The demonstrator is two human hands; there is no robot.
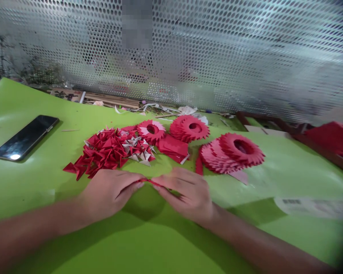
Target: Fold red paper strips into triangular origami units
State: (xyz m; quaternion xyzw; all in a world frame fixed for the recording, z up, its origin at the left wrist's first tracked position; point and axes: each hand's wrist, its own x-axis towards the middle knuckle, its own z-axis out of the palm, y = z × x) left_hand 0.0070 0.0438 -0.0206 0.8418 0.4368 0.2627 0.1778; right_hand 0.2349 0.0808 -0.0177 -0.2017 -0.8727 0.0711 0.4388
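Observation:
Between my two hands, just above the green table surface, is a thin folded piece of red paper, seen nearly edge-on. My left hand pinches its left end between thumb and fingers. The other end is pinched by my right hand. Behind my left hand lies a heap of small folded red paper triangles, with some white-and-red ones at its right side. Flat red paper slips are stacked past my fingertips.
Ring-shaped stacks of folded paper stand beyond: a small pink-and-red ring, a red ring and a taller pink-and-red stack. A smartphone lies at left. Red paper fills a dark tray at right. A perforated metal sheet rises behind.

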